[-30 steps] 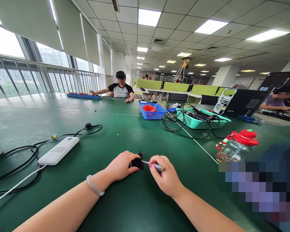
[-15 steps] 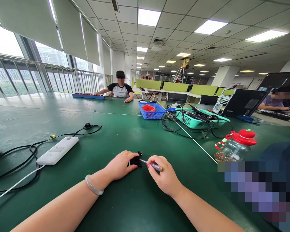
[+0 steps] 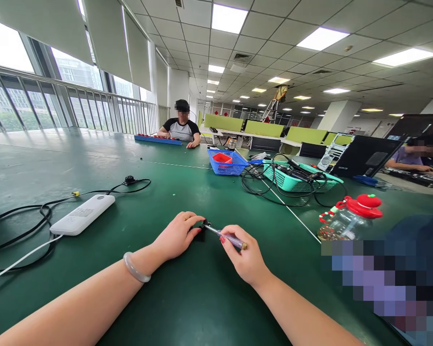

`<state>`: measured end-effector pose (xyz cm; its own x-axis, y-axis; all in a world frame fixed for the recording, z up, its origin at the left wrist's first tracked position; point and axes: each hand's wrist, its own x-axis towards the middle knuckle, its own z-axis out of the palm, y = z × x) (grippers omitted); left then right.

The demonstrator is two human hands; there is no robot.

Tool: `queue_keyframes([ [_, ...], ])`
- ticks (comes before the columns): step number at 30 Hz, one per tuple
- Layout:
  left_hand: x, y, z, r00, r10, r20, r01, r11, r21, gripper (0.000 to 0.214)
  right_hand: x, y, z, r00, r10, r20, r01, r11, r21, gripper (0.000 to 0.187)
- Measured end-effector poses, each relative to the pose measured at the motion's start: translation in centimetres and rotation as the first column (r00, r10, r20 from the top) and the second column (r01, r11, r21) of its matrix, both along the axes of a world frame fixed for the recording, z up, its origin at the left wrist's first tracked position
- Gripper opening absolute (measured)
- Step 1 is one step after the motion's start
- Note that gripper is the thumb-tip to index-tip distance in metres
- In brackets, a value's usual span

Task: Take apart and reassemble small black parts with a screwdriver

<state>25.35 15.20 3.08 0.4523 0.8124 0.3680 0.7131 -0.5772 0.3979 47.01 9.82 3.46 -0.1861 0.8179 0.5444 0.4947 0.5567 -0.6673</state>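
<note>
On the green table, my left hand [image 3: 180, 234] grips a small black part [image 3: 201, 235] between thumb and fingers; its exact kind is too small to make out. A bracelet circles my left wrist. My right hand [image 3: 242, 254] is closed around the purple-tinted handle of a screwdriver [image 3: 233, 240]. The metal shaft points left, and its tip meets the upper end of the black part beside my left fingertips. My left fingers hide some of the part.
A white power bank [image 3: 82, 215] with cables lies left. Ahead are a blue basket [image 3: 227, 168] and a teal basket [image 3: 292, 182] of cables. A red-lidded jar [image 3: 350, 221] stands right. Across the table sits a person [image 3: 182, 127] by a blue tray [image 3: 159, 140].
Both hands shift slightly, and the screwdriver tip now sits at the black part's upper end. Across the table, the blue tray has slid to the right.
</note>
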Motion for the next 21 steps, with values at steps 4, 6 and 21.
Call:
queue_keyframes([
  [4,-0.1,0.3,0.0,0.982,0.190,-0.023,-0.190,0.982,-0.001,0.039,0.5,0.5,-0.2,0.994,-0.087,-0.063,0.088,0.996,0.021,0.017],
  [6,-0.2,0.3,0.1,0.961,0.264,-0.076,-0.266,0.964,-0.011,0.042,0.6,0.9,-0.3,0.990,-0.124,-0.063,0.124,0.992,-0.009,0.017],
  [21,-0.1,-0.6,0.3,0.952,0.254,-0.172,-0.261,0.965,-0.019,0.037,0.4,1.3,-0.7,0.998,-0.047,-0.031,0.039,0.976,-0.213,0.025],
])
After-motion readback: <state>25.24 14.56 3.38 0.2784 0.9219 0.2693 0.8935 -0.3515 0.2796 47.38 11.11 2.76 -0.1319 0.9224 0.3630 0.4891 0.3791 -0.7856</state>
